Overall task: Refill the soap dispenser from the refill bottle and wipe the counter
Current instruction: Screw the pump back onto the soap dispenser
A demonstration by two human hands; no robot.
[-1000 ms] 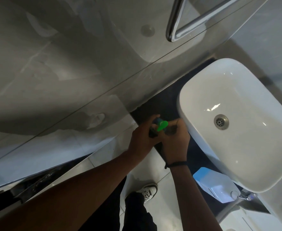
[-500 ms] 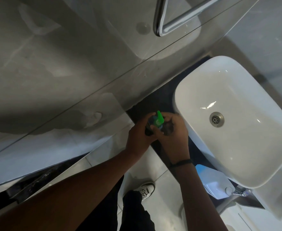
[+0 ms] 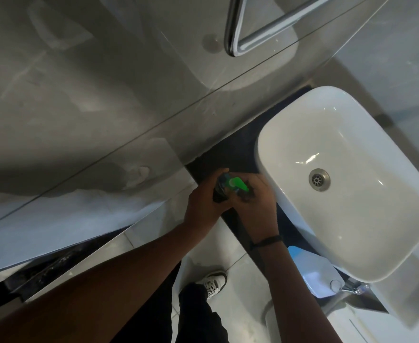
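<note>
A soap dispenser (image 3: 222, 188) with a bright green pump head (image 3: 239, 184) stands on the dark counter (image 3: 238, 149) just left of the white basin. My left hand (image 3: 204, 204) wraps its dark body from the left. My right hand (image 3: 255, 201) grips the top around the green pump, whose spout points right. Most of the bottle is hidden by my fingers. A pale blue and white refill bottle (image 3: 313, 273) lies on the counter near its front edge, below the basin, its round cap toward the right.
A white vessel basin (image 3: 346, 229) with a metal drain (image 3: 319, 179) fills the right side. A chrome tap (image 3: 355, 287) sits by its near corner. A grey wall with a chrome bar (image 3: 260, 30) rises behind. Pale floor tiles and my shoe (image 3: 213, 283) are below.
The green pump head has turned between my fingers: spout up-right a second ago, pointing up half a second ago, and now pointing right. Both hands stay on the dispenser.
</note>
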